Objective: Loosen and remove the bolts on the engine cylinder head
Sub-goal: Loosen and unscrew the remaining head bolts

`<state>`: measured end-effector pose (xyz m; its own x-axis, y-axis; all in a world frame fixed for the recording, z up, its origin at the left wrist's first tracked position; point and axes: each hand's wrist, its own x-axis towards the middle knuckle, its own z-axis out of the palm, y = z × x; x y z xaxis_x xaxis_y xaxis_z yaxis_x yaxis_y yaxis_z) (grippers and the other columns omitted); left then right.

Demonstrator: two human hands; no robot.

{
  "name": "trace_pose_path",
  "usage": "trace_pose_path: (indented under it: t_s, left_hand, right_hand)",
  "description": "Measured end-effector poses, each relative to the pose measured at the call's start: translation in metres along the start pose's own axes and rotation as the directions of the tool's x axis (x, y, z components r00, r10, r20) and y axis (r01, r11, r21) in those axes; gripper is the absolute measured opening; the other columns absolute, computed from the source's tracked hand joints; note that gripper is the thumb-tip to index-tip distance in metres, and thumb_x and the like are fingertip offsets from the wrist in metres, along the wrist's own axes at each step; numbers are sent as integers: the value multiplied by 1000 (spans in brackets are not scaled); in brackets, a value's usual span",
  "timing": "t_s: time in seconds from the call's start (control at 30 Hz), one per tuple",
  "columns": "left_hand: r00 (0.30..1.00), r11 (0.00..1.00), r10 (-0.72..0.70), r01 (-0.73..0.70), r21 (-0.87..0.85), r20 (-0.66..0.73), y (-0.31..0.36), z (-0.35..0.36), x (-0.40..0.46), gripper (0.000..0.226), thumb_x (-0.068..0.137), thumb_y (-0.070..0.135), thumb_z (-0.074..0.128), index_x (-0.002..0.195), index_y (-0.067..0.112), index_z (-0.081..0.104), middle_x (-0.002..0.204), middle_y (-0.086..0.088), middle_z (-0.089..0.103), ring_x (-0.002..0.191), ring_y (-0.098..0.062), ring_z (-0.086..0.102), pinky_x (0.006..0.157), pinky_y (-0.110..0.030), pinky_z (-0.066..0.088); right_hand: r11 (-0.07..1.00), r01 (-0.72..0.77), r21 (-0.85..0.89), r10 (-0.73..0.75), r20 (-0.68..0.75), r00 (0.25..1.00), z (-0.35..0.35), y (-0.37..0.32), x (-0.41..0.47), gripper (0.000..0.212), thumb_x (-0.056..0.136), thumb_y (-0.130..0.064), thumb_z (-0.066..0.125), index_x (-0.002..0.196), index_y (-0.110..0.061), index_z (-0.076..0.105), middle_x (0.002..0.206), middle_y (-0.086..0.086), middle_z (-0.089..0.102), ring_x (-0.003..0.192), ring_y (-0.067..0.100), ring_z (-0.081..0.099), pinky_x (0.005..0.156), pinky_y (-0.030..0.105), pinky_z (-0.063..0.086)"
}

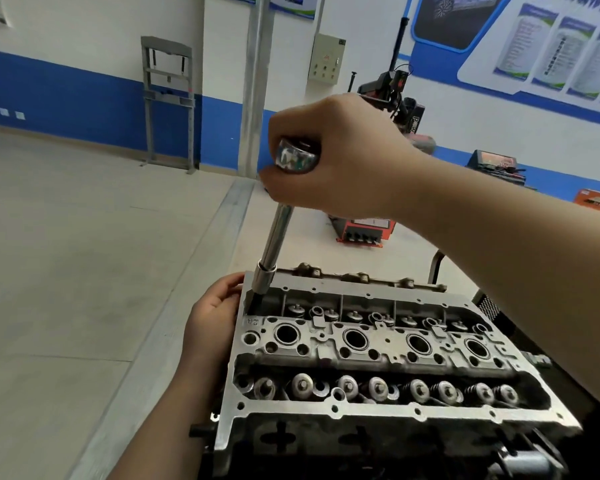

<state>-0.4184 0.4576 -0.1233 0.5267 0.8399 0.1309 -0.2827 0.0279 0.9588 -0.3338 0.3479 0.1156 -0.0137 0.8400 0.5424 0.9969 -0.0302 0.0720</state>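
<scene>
A bare aluminium cylinder head [368, 344] lies lengthwise in front of me, with valve springs in two rows and several round wells along its middle. A chrome socket wrench [276, 244] stands tilted over the far left corner, its socket tip down in a recess there. My right hand [336, 157] grips the wrench's shiny head from above. My left hand [212, 317] holds the left end of the cylinder head, fingers curled over its edge. The bolt under the socket is hidden.
Pale tiled floor spreads to the left. A metal column [257, 84] rises behind the wrench, and a grey press frame [168, 102] stands against the blue-and-white wall. A red and black tyre machine [388, 133] sits behind my right hand.
</scene>
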Motion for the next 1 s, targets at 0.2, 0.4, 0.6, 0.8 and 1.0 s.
trace_pose_path:
  t_s: [0.2,0.4,0.6,0.8,1.0]
  left_hand:
    - [1000,998,-2,3,63,-11,3,1,-3,27,104,16,62,103,40,74,86,23,78,70,5,73,49,-10,50]
    - [962,961,271,-270,56,-21,35,-12,3,23,103,29,58,116,32,77,114,7,78,109,-19,72,93,-37,59]
    - [893,955,296,-275,-111,338,59,4,6,30,106,43,50,112,30,76,102,-9,77,93,-28,75,84,-37,62]
    - [875,933,358,-352,-79,326,55,17,0,29,107,38,45,112,24,70,86,-5,63,70,-20,55,61,-28,50]
    - [877,927,372,-369,-68,305,57,19,0,26,107,33,46,108,15,64,84,-7,60,69,-25,54,61,-33,48]
  right_hand:
    - [987,-155,34,150,113,982,8,11,19,21,95,-40,63,81,-26,58,72,-7,58,65,12,56,60,34,49]
    - [869,-207,-449,290,125,949,11,-16,32,63,99,-75,43,99,-15,62,74,-1,42,70,20,50,63,37,40]
    - [859,-195,-474,141,-147,979,24,-35,26,66,104,-71,29,61,-23,37,57,-5,46,49,13,47,49,29,30]
    - [825,-299,-479,134,-349,927,28,-22,17,56,100,-53,41,57,-19,36,52,-6,39,44,14,33,50,24,16]
    - [823,-255,-507,69,-356,932,27,-20,17,56,100,-55,42,57,-20,32,51,-8,35,44,11,29,49,23,14]
